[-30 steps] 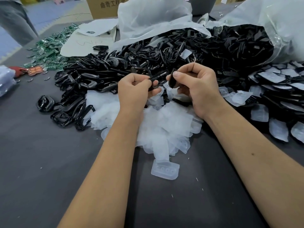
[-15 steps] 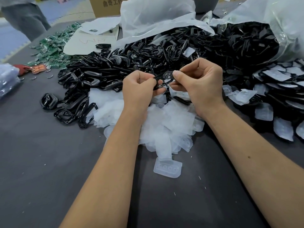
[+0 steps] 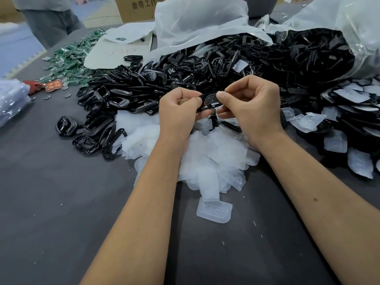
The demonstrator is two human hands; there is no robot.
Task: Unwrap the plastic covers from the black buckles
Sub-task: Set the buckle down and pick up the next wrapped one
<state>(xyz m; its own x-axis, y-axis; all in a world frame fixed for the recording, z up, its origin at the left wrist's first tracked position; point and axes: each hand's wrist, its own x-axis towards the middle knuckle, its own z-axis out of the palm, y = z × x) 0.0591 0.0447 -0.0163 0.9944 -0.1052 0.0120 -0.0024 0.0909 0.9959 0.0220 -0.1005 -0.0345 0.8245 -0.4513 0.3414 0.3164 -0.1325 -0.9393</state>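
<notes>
Both hands hold one black buckle (image 3: pixel 210 100) between them above the table. My left hand (image 3: pixel 178 112) pinches its left end with curled fingers. My right hand (image 3: pixel 249 105) pinches its right end between thumb and forefinger. Whether a clear cover still clings to this buckle, I cannot tell. Under the hands lies a heap of removed translucent plastic covers (image 3: pixel 207 159). One moulded cover (image 3: pixel 214 210) lies apart, nearer to me. A large pile of bare black buckles (image 3: pixel 144 95) spreads behind and to the left. Buckles still in covers (image 3: pixel 353 124) lie at the right.
Big clear plastic bags (image 3: pixel 197 19) spill more black parts at the back. Green packets (image 3: pixel 72 58) and a cardboard box (image 3: pixel 141 7) sit at the far left, clear bags (image 3: pixel 10 99) at the left edge. A person stands beyond the dark table (image 3: pixel 51 202).
The two hands have drawn together on the buckle, which has turned from edge-on to flat and now shows its holed face. The hands sit slightly higher over the piles.
</notes>
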